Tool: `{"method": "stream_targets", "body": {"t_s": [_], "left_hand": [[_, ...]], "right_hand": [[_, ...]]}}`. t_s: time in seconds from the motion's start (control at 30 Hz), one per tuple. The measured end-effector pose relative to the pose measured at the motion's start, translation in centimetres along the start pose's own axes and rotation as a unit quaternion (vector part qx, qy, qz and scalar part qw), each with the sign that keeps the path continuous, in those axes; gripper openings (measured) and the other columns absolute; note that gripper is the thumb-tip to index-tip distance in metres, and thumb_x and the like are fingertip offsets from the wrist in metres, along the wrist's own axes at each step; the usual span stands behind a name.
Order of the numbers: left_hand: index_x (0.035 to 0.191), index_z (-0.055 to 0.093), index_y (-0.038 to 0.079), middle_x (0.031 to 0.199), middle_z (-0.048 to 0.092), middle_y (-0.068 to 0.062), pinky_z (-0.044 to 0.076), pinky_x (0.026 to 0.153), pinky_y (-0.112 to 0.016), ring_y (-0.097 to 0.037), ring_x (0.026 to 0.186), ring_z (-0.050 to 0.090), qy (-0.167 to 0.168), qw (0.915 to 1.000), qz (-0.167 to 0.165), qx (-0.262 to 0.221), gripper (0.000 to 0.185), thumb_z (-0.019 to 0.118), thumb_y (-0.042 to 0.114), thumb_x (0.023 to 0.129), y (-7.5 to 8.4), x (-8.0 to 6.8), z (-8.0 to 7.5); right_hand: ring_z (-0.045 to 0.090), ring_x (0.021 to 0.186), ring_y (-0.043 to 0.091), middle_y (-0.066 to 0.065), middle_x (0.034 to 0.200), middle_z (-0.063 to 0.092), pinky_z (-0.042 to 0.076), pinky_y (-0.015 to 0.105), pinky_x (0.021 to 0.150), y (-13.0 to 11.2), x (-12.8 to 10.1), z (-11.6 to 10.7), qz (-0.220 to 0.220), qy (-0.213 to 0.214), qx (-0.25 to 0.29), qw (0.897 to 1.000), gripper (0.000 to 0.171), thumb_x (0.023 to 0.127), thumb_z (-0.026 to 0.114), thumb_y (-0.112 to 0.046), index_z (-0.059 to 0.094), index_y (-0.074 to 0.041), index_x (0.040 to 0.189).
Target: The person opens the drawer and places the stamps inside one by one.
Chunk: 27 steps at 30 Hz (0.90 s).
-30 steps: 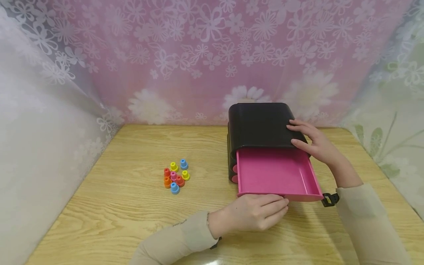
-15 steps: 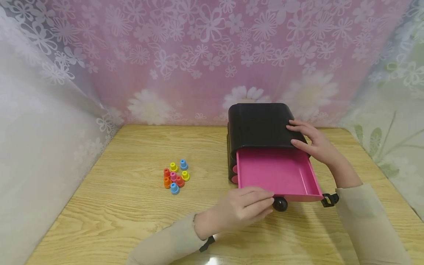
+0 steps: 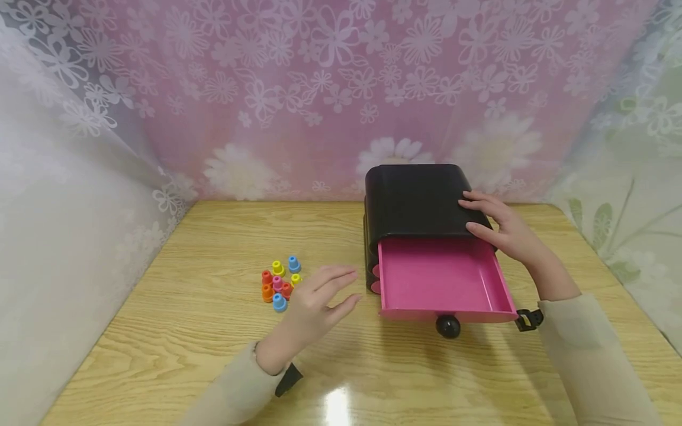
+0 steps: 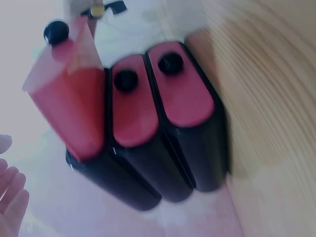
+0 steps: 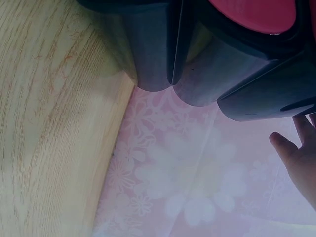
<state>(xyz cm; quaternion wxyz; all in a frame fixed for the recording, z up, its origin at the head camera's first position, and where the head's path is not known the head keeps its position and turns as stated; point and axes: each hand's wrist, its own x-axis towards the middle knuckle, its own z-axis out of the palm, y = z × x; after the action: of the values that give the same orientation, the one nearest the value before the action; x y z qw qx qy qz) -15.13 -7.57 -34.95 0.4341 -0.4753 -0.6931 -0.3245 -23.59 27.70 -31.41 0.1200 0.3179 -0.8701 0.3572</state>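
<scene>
**Top drawer out, left hand near the pegs**

Floral pink curtains close off the far side of a wooden table (image 3: 202, 331). From the head view, a black box (image 3: 418, 198) stands at the far right, and its pink drawer (image 3: 442, 278) is pulled out toward the near side, with a black knob (image 3: 447, 326) on its front. The right hand (image 3: 503, 231) rests with straight fingers on the top right edge of the box. The left hand (image 3: 314, 305) hovers above the table with fingers spread and holds nothing; it is just beside a cluster of small coloured pegs (image 3: 279, 284) on its left.

From the left wrist view, the box shows three drawers: the top one sticks out, and two lower drawers (image 4: 163, 98) are closed. Only fingertips (image 4: 12, 195) appear at the left edge.

From the right wrist view, the dark underside of the box and some fingers (image 5: 296, 153) at the right edge are visible.

I judge two risks. A sweeping hand could scatter the pegs, because they stand loose and close together. The drawer, so far out, could tip or slide free if something presses on its front.
</scene>
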Motion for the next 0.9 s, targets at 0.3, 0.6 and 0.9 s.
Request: {"method": "stream_targets", "body": {"t_s": [0.3, 0.6, 0.9], "left_hand": [[0.091, 0.063, -0.006, 0.091, 0.063, -0.014, 0.049, 0.069, -0.029, -0.025, 0.080, 0.060, 0.011, 0.9947, -0.094, 0.040, 0.024, 0.065, 0.015, 0.080, -2.7, -2.6, -2.8], [0.094, 0.063, -0.005, 0.092, 0.063, -0.014, 0.049, 0.070, -0.032, -0.026, 0.083, 0.060, -0.026, 0.9801, -0.168, 0.103, 0.032, 0.074, -0.001, 0.065, -4.0, -4.6, -6.2], [0.097, 0.062, -0.004, 0.096, 0.063, -0.015, 0.048, 0.075, -0.039, -0.028, 0.089, 0.059, -0.076, 0.9587, -0.229, 0.151, 0.036, 0.077, 0.009, 0.066, -5.2, -6.7, -8.2]], "right_hand": [[0.017, 0.128, 0.035, 0.017, 0.137, 0.030, 0.014, 0.060, 0.096, -0.2, 0.0, -0.1, 0.001, -0.002, 0.003, 1.000, 0.044, 0.084, 0.057, -0.007, 0.046, -0.001, 0.126], [0.017, 0.127, 0.038, 0.023, 0.135, 0.030, 0.014, 0.061, 0.095, -0.2, 0.1, 0.0, -0.004, 0.002, 0.010, 1.000, 0.043, 0.084, 0.056, -0.002, 0.044, 0.006, 0.125], [0.017, 0.129, 0.033, 0.022, 0.135, 0.030, 0.014, 0.061, 0.095, 0.3, 0.2, 0.2, -0.009, 0.004, 0.002, 1.000, 0.043, 0.083, 0.056, -0.001, 0.045, 0.006, 0.124]]}}
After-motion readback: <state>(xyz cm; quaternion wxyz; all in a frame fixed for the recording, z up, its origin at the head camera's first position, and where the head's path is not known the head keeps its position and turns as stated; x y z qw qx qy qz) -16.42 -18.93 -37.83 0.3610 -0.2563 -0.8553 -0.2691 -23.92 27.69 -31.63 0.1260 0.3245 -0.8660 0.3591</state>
